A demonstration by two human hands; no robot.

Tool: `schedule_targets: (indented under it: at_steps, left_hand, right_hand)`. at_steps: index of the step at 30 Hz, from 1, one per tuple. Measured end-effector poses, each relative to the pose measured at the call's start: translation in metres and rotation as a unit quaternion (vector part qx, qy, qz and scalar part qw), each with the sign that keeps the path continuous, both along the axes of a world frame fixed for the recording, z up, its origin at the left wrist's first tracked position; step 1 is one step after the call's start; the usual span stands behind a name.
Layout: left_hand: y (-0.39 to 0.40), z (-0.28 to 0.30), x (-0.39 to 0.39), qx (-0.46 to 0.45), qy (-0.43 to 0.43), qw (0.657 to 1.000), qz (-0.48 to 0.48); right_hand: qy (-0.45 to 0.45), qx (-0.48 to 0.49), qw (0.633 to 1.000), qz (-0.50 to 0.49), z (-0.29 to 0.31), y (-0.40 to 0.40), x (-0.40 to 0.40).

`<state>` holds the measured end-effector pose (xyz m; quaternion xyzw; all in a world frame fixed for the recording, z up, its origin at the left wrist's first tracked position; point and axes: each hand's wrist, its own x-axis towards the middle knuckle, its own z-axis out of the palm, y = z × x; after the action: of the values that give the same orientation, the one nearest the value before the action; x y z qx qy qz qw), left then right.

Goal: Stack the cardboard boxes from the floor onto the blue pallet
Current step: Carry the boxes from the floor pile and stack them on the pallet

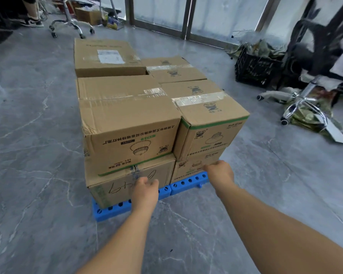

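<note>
Cardboard boxes point(131, 123) stacked on blue pallet point(188, 181), hands near

Floor point(38, 155) is grey marble-look tile with pale veins, kinda glossy. Along the back there's a run of tall frosted glass panels point(158, 10) in dark metal frames, daylight coming through them. Top left a chrome chair base point(70, 24) on casters, a small cardboard box point(87, 15) beside it, plus someone's sneaker point(32, 22). Right side has a black plastic crate point(255, 70) stuffed with what looks like dried leaves, hard to tell, and a tipped-over office chair point(305, 103).
</note>
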<state>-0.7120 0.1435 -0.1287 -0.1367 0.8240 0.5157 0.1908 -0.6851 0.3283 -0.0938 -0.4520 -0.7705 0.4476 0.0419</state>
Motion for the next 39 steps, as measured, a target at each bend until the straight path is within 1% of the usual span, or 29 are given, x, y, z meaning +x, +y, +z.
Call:
schedule_targets:
  at_steps: [3,5,8,11,16,21,23,25,27,31,35,39]
  left_hand:
    - [0.030,0.012,-0.005,-0.003,0.074,0.997,-0.038]
    - [0.047,0.015,-0.007,-0.007,0.105,0.994,-0.038]
    - [0.069,0.014,-0.006,-0.026,0.133,0.991,-0.016]
    - [0.088,0.014,-0.007,-0.042,0.153,0.987,0.023]
    - [0.120,0.011,-0.015,-0.082,0.163,0.980,0.082]
    - [0.141,0.001,-0.023,-0.129,0.155,0.972,0.118]
    - [0.143,-0.004,-0.026,-0.151,0.146,0.970,0.123]
    - [0.142,-0.008,-0.028,-0.151,0.136,0.971,0.129]
    - [0.142,-0.010,-0.029,-0.146,0.127,0.972,0.129]
    - [0.144,-0.009,-0.031,-0.179,0.116,0.969,0.123]
    - [0.142,-0.009,-0.032,-0.190,0.120,0.967,0.122]
    - [0.142,-0.008,-0.032,-0.191,0.127,0.966,0.118]
  right_hand:
    - [0.006,0.011,1.000,-0.004,-0.001,0.034,0.000]
    - [-0.002,0.022,1.000,0.006,-0.001,0.060,-0.001]
    - [0.000,0.034,0.999,0.023,-0.004,0.101,-0.004]
    - [-0.003,0.020,0.998,0.060,-0.009,0.140,-0.013]
    - [-0.011,-0.018,0.990,0.143,-0.021,0.188,-0.036]
    - [-0.009,-0.068,0.970,0.234,-0.041,0.214,-0.059]
    - [0.003,-0.090,0.960,0.266,-0.048,0.219,-0.065]
    - [0.021,-0.115,0.951,0.287,-0.053,0.222,-0.068]
    - [0.045,-0.130,0.946,0.295,-0.059,0.225,-0.068]
    - [0.075,-0.125,0.952,0.269,-0.066,0.222,-0.064]
    - [0.079,-0.105,0.958,0.256,-0.071,0.219,-0.059]
    - [0.077,-0.111,0.958,0.253,-0.070,0.217,-0.058]
